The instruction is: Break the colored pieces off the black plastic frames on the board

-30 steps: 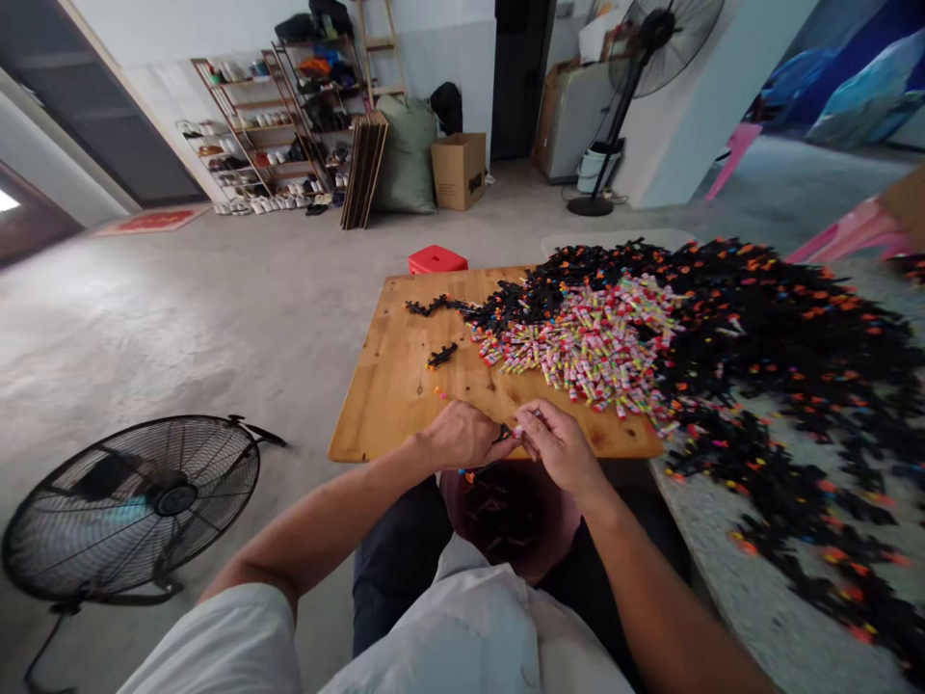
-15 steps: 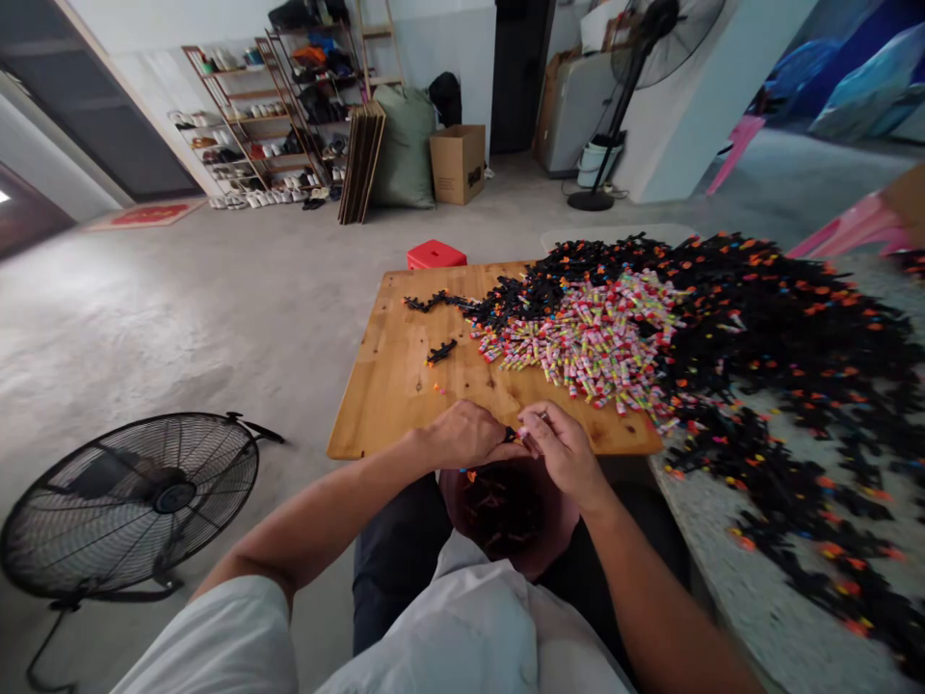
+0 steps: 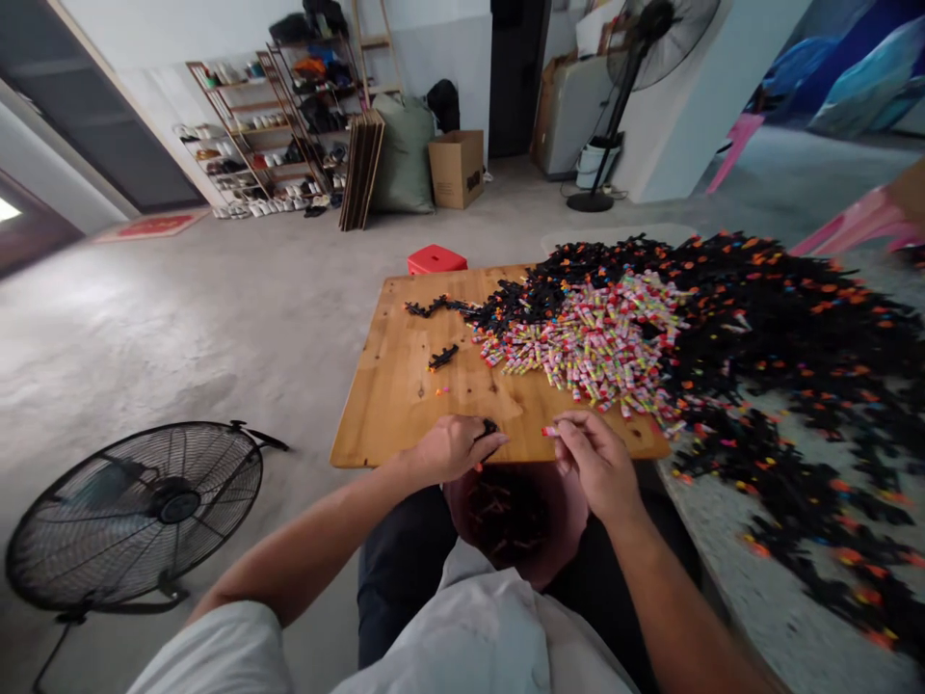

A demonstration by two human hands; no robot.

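Both hands have drawn apart since half a second ago, when they met over the near edge of the table [image 3: 390,386]. Now the left hand [image 3: 452,448] sits at the table's 6 o'clock edge, fingers curled round a small black clip [image 3: 489,427] that pokes out past the thumb. The right hand [image 3: 596,458] hovers just to its 3 o'clock side, thumb and forefinger pinching a small pink tube [image 3: 550,431] that points back toward the left hand.

Below both hands, in the person's lap, rests a reddish bowl [image 3: 560,540] holding dark pieces with orange tips. At the table's 1 o'clock spreads a pile of coloured tubes [image 3: 593,342], ringed and overrun toward 3 o'clock by a far larger heap of black clips [image 3: 780,328]. A few stray clips [image 3: 442,357] lie alone on the bare wood near 11 o'clock.

The step in hand looks like an assembly cycle caught between picking and joining: one part in each hand, not yet mated. The next move would call for bringing the tube's end in line with the clip's socket and pressing the two together, which needs a fine, steady pinch on both sides, since the parts are small and the clip is partly hidden in the left palm.

A floor fan [image 3: 137,506] stands at 8 o'clock.
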